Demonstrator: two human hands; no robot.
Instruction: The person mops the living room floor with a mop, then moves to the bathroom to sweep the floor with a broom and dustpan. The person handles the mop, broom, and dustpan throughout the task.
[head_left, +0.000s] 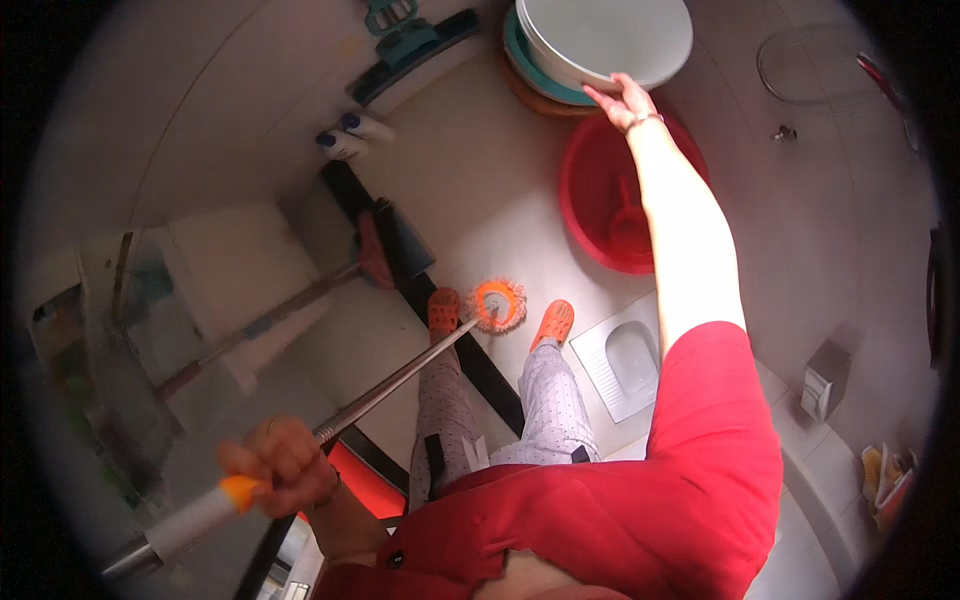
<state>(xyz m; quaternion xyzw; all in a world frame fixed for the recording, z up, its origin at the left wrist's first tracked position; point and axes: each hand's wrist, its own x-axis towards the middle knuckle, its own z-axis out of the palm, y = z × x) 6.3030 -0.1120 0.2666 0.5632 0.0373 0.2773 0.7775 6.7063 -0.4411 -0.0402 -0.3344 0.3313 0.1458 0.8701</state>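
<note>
My left hand (281, 465) is closed around the metal pole of a spin mop (405, 373), near its orange and white grip. The mop's round orange head with a fringe (496, 305) rests on the floor between my feet. At the upper right, my right hand (622, 101) touches the rim of a white plastic basin (607, 37), fingers spread along its near side. That basin is stacked with a teal basin (517, 56) and a brown one (536, 96). Below them, a red tub (592, 225) holds a red dipper (628, 221), partly behind my right forearm.
A squat toilet (626, 367) is set in the floor beside my right foot. A black door sill (484, 375) crosses below my legs. White bottles with blue caps (352, 139), a long-handled pink tool (373, 251) and a dustpan (403, 244) are at the left. A waste bin (823, 382) stands right.
</note>
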